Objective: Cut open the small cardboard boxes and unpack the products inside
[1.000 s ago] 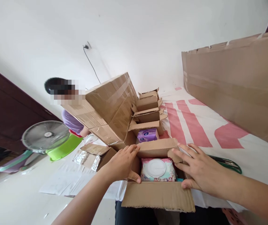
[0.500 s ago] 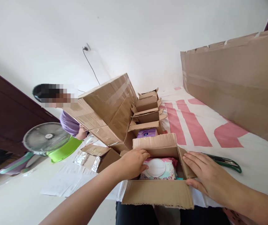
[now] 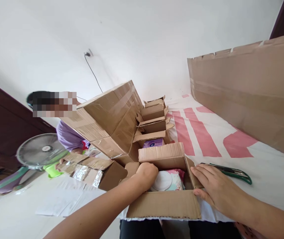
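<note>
An opened cardboard box (image 3: 164, 205) lies in front of me at the table's edge, its flaps spread. Inside it is a pink and pale green pack of wet wipes (image 3: 177, 181) with a round white lid. My left hand (image 3: 147, 176) reaches into the box at the pack's left end; its fingers point down and are hidden. On the right side flap rests my right hand (image 3: 213, 182), fingers stretched out along the cardboard and thumb apart near the front corner. A green box cutter (image 3: 234, 172) lies just beyond the right hand.
Behind the box runs a row of open cartons (image 3: 154, 124), the nearest holding a purple package (image 3: 153, 143). A large taped carton (image 3: 122, 116) stands beside them. At left, a person in a purple sleeve (image 3: 68, 136) is near a fan (image 3: 43, 149). A cardboard panel (image 3: 246, 93) stands right.
My left hand has gone deeper into the box, and the wipes pack has shifted within it. Another small carton has appeared at left, by the other person's hand. My right hand stays on the flap.
</note>
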Action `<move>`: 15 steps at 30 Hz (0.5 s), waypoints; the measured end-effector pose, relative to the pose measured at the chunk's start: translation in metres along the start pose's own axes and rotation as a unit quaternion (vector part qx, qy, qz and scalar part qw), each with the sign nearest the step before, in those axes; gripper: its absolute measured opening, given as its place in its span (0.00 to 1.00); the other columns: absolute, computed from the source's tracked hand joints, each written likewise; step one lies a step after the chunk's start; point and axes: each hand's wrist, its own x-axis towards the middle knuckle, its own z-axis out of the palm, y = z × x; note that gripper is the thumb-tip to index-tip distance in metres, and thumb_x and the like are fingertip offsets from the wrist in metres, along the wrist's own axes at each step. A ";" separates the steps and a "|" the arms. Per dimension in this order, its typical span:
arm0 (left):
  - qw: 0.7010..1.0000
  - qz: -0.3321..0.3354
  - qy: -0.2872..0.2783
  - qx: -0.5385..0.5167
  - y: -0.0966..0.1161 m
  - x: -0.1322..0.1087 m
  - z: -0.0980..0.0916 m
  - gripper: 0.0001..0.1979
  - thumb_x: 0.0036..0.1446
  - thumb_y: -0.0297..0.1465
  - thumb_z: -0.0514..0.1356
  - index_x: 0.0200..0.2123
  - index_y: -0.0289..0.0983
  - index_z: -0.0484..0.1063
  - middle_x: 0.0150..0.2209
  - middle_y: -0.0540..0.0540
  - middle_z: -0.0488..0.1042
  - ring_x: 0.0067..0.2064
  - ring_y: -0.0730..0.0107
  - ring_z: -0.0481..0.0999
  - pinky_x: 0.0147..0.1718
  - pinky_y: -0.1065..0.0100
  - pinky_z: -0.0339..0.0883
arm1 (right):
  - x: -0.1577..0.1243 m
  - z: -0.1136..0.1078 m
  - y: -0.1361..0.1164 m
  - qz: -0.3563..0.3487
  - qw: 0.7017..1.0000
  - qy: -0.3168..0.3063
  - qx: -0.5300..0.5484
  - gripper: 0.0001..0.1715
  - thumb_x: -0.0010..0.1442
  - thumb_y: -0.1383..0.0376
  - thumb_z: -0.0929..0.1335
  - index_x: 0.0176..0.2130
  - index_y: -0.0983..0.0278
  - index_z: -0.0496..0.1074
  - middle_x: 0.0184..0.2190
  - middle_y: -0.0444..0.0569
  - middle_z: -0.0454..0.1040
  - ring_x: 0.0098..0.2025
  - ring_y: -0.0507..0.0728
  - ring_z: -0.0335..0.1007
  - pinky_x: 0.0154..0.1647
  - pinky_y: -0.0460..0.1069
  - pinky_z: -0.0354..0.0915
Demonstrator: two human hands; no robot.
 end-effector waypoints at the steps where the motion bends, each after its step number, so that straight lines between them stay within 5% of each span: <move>1: 1.000 -0.005 -0.005 0.018 0.001 0.000 -0.001 0.11 0.56 0.22 0.57 0.26 0.35 0.78 0.29 0.35 0.80 0.37 0.45 0.82 0.37 0.51 0.73 | -0.001 0.001 -0.001 0.005 1.000 0.003 0.005 0.30 0.71 0.54 0.56 0.55 0.74 0.71 0.48 0.64 0.77 0.50 0.67 0.73 0.48 0.63 0.72; 9: 0.994 0.021 -0.017 0.105 0.016 -0.027 -0.037 0.13 0.52 0.20 0.55 0.39 0.34 0.73 0.38 0.35 0.78 0.40 0.49 0.79 0.40 0.53 0.73 | 0.004 -0.007 -0.003 0.002 1.000 -0.002 0.029 0.29 0.69 0.52 0.59 0.53 0.72 0.72 0.44 0.62 0.78 0.46 0.66 0.74 0.46 0.62 0.72; 15: 0.977 0.076 0.147 0.130 0.011 -0.049 -0.046 0.11 0.52 0.19 0.52 0.33 0.38 0.69 0.33 0.41 0.74 0.38 0.55 0.72 0.35 0.59 0.71 | 0.018 -0.011 -0.004 0.013 0.998 -0.037 0.052 0.27 0.66 0.55 0.65 0.55 0.73 0.71 0.46 0.62 0.77 0.47 0.66 0.74 0.46 0.61 0.73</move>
